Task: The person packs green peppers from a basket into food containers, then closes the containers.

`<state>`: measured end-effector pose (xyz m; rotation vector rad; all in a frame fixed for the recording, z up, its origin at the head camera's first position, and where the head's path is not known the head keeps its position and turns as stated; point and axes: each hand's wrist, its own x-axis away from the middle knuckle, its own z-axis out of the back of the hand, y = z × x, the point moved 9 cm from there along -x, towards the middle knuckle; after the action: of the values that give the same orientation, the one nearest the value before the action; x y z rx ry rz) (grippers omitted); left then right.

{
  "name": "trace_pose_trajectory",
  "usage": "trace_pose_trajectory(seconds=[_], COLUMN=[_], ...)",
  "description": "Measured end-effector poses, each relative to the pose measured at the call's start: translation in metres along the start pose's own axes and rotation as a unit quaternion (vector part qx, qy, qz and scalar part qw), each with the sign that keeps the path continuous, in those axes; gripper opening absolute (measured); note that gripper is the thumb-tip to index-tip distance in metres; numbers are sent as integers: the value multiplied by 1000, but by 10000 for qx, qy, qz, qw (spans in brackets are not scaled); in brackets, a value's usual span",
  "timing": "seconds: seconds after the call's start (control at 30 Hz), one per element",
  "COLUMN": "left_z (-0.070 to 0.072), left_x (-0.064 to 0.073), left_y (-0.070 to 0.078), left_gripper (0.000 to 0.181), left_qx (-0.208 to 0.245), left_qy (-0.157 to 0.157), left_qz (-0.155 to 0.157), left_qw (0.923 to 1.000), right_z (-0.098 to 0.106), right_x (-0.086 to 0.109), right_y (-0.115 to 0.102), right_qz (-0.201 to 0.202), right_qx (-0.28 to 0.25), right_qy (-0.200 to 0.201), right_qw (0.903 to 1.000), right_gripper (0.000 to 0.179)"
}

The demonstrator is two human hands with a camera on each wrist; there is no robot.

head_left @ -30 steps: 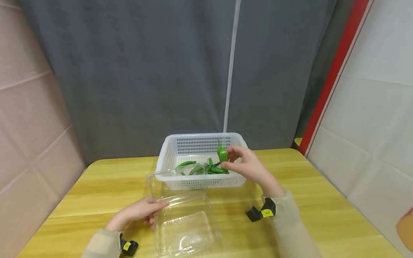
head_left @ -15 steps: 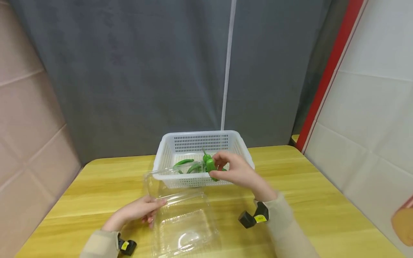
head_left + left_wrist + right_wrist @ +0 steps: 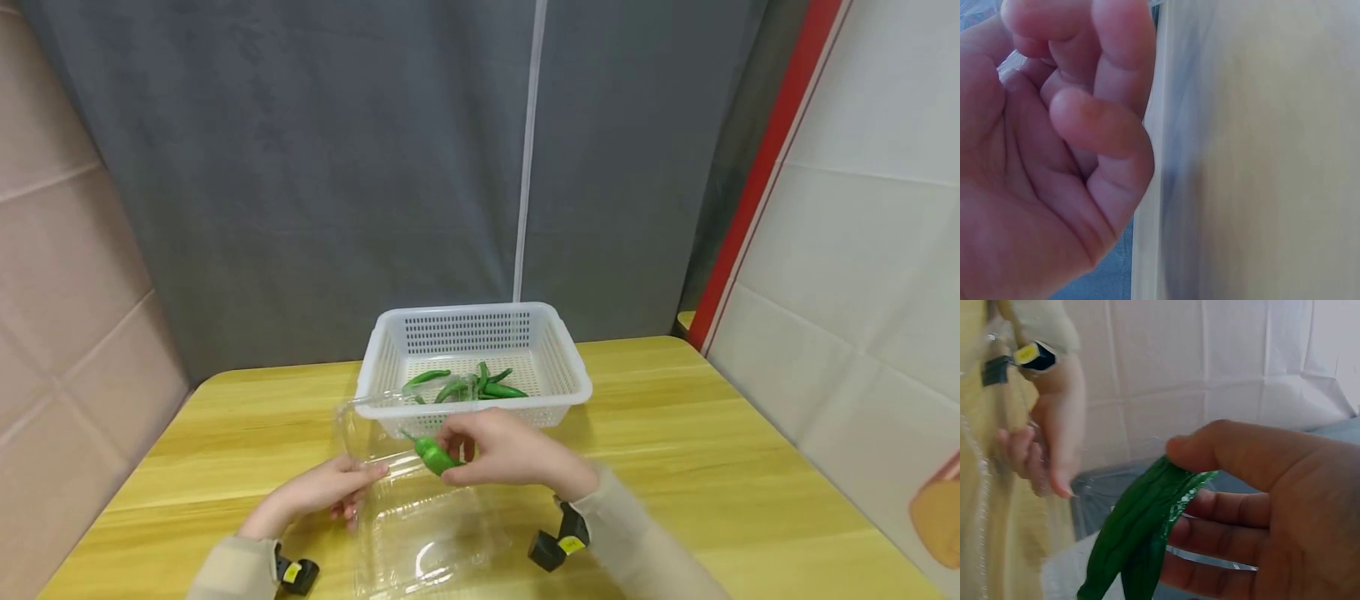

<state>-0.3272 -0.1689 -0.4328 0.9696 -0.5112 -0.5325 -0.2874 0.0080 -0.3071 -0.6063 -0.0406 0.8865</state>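
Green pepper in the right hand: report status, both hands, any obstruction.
Right hand pinching green pepper, maybe two, over clear container. Left hand gripping container's edge. More peppers in white basket behind. No obstruction seen.

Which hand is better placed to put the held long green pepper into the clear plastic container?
Right, I would judge: the right hand pinches the long green pepper close to the clear plastic container. The left hand is occupied, holding that container's edge.
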Motion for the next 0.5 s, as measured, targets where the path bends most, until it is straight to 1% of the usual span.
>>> trace_pose_trajectory(seconds=[0.1, 0.17, 0.23, 0.33, 0.5], left_z=[1, 2, 3, 3, 0], left_x=[2, 3, 4, 5, 3], left_y=[0, 0, 1, 1, 1], left_gripper=[67, 67, 67, 66, 64], left_qx=[3, 18, -10, 3, 95], left_qy=[70, 101, 123, 144, 100], left_qz=[38, 57, 52, 58, 21], left_qw=[10000, 9999, 9999, 9999, 9999], right_z=[-22, -36, -47, -59, -71], right_x=[-5, -7, -8, -9, -7], right_y=[-6, -8, -9, -9, -5], right_qz=[188, 259, 252, 236, 121], right_qx=[546, 935, 1196, 1527, 1775], right_qy=[-452, -711, -910, -1091, -1276], right_qw=[9973, 9927, 9883, 9820, 9757], right_gripper=[18, 19, 19, 20, 22])
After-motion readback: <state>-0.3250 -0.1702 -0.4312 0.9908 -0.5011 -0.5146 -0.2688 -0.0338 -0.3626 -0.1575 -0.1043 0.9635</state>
